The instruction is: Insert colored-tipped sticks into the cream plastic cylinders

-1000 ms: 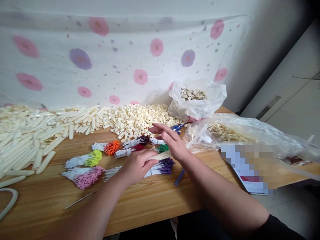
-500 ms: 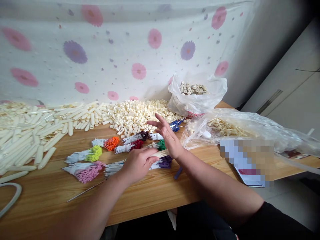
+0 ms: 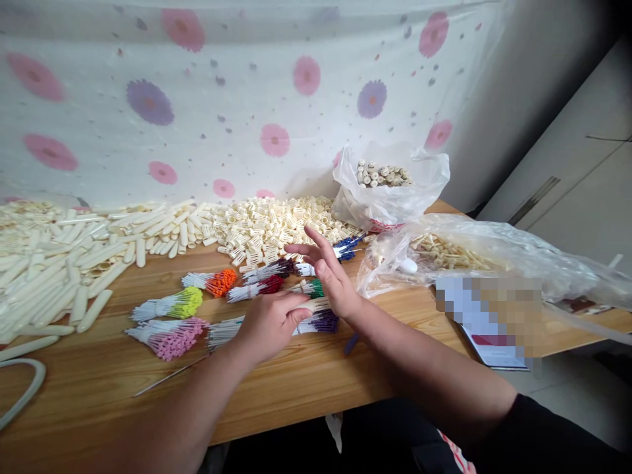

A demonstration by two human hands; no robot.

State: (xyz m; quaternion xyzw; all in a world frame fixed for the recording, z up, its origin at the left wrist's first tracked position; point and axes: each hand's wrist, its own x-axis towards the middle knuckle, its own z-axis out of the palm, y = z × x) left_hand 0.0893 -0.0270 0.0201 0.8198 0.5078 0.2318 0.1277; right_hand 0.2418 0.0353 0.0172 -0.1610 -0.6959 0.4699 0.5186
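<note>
My left hand (image 3: 269,322) is closed around a cream pen barrel (image 3: 320,305), whose slotted end sticks out to the right. Most of the barrel is hidden inside the fist. My right hand (image 3: 333,280) is open, fingers spread and raised, its palm at the slotted end; whether they touch I cannot tell. Around my hands lie bundles of white pen refills with coloured tips: orange (image 3: 221,283), yellow (image 3: 185,304), pink (image 3: 172,339), dark red (image 3: 266,287), green (image 3: 312,288) and purple (image 3: 326,322).
Long cream barrels (image 3: 54,289) are heaped at the left, short slotted cream pieces (image 3: 276,227) at the back. A plastic bag of small round-ended parts (image 3: 390,197) stands behind a clear bag (image 3: 454,253). A thin metal rod (image 3: 168,377) lies near the front edge.
My right hand's fingers have spread slightly and shifted a little to the left. The left hand keeps its hold on the pen barrel, almost unmoved.
</note>
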